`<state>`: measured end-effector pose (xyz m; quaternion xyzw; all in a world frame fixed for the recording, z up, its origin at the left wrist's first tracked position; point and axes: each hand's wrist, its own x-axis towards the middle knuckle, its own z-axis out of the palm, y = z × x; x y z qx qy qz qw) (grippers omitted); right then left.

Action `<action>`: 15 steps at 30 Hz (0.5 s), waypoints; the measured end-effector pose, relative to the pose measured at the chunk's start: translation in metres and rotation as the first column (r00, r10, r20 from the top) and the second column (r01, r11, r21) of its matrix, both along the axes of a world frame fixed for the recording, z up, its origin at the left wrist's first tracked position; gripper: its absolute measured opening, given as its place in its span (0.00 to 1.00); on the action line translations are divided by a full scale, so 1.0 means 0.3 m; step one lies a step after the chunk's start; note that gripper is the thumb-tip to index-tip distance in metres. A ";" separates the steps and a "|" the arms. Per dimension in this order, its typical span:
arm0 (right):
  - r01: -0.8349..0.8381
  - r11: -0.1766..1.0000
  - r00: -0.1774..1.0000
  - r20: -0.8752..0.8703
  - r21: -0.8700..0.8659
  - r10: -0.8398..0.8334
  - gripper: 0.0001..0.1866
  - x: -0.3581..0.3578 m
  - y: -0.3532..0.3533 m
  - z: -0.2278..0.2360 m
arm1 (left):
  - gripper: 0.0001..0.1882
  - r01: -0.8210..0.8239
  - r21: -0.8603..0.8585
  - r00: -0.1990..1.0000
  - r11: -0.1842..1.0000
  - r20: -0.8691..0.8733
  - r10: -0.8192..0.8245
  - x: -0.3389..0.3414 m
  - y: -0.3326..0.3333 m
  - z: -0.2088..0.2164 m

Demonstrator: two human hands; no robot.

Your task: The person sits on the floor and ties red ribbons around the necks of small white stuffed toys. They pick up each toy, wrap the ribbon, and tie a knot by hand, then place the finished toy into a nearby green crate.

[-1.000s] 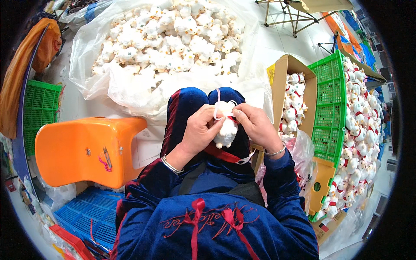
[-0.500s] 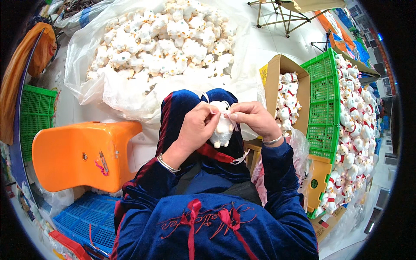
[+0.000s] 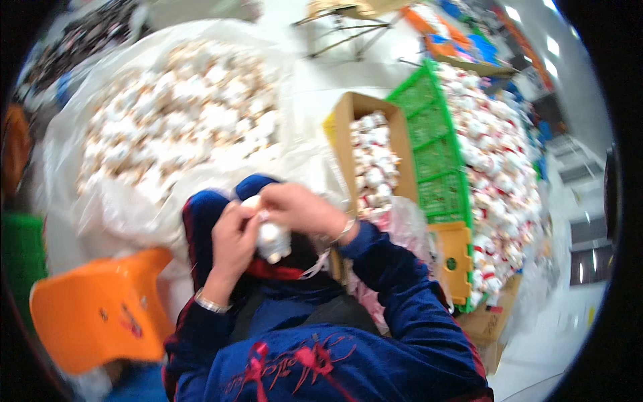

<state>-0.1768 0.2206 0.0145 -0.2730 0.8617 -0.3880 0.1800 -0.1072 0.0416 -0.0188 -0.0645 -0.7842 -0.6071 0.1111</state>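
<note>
A small white plush toy (image 3: 273,242) is held above my lap, its rounded lower end pointing toward me. My left hand (image 3: 233,240) is closed on its left side, fingers bent at the upper part. From the right, my right hand (image 3: 303,211) pinches the toy near its top and covers much of it. The fingertips of both hands meet there; blur hides what they grip exactly. Below the toy, a red ribbon (image 3: 278,270) lies across my lap, with a white ribbon (image 3: 316,265) beside it.
Ahead, a large clear plastic sheet (image 3: 63,144) holds a heap of white plush toys (image 3: 181,120). To my right stand a cardboard box (image 3: 400,144) of toys and a green crate (image 3: 439,191) beside more red-trimmed toys (image 3: 499,174). An orange stool (image 3: 94,308) is at my left.
The whole view has swung, so my hands and lap appear farther left and lower. My right hand now covers more of the toy's top. Both hands still hold it.
</note>
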 end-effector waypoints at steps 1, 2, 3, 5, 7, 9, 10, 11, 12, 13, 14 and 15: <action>-0.032 0.999 0.992 -0.117 0.028 0.035 0.11 0.007 0.001 -0.014 | 0.05 -0.010 0.042 1.000 0.999 -0.001 0.010 -0.003 0.009 0.000; -0.034 0.999 0.988 -0.152 0.029 0.038 0.10 0.019 -0.007 -0.032 | 0.05 -0.022 0.133 0.999 0.991 0.048 0.016 0.001 0.012 -0.047; -0.027 0.993 0.989 -0.142 0.111 0.043 0.10 0.027 -0.011 -0.029 | 0.05 0.020 0.135 1.000 0.991 -0.001 -0.020 -0.006 0.017 -0.031; -0.016 0.992 0.980 -0.193 0.124 0.040 0.10 0.039 -0.009 -0.037 | 0.04 0.097 0.120 0.995 0.988 -0.012 -0.096 -0.003 0.015 -0.026; 0.002 0.991 0.975 -0.221 0.137 0.028 0.10 0.048 0.002 -0.033 | 0.03 0.117 0.128 0.993 0.985 0.011 -0.120 -0.006 0.021 -0.027; 0.021 0.992 0.967 -0.255 0.125 0.011 0.10 0.056 0.011 -0.037 | 0.03 0.111 0.128 0.993 0.986 0.027 -0.115 -0.009 0.022 -0.030; 0.026 0.996 0.967 -0.255 0.082 -0.005 0.09 0.066 0.008 -0.029 | 0.03 0.118 0.128 0.993 0.985 0.002 -0.119 -0.006 0.021 -0.031; 0.031 0.999 0.966 -0.256 0.039 -0.019 0.09 0.076 0.002 -0.015 | 0.03 0.125 0.128 0.992 0.984 -0.023 -0.123 -0.004 0.022 -0.033; 0.034 0.999 0.966 -0.256 -0.003 -0.033 0.08 0.078 0.002 -0.005 | 0.03 0.132 0.128 0.991 0.983 -0.048 -0.126 -0.002 0.023 -0.035; -0.009 1.000 0.959 -0.283 0.016 0.014 0.08 0.076 0.000 -0.005 | 0.04 0.126 0.146 0.991 0.981 -0.055 -0.119 0.002 0.020 -0.045; -0.033 0.999 0.954 -0.298 0.033 0.042 0.08 0.073 -0.002 -0.003 | 0.04 0.121 0.163 0.992 0.979 -0.046 -0.115 0.004 0.019 -0.050; -0.058 0.997 0.947 -0.312 0.050 0.070 0.09 0.068 -0.005 0.000 | 0.04 0.116 0.181 0.993 0.977 -0.036 -0.111 0.005 0.019 -0.052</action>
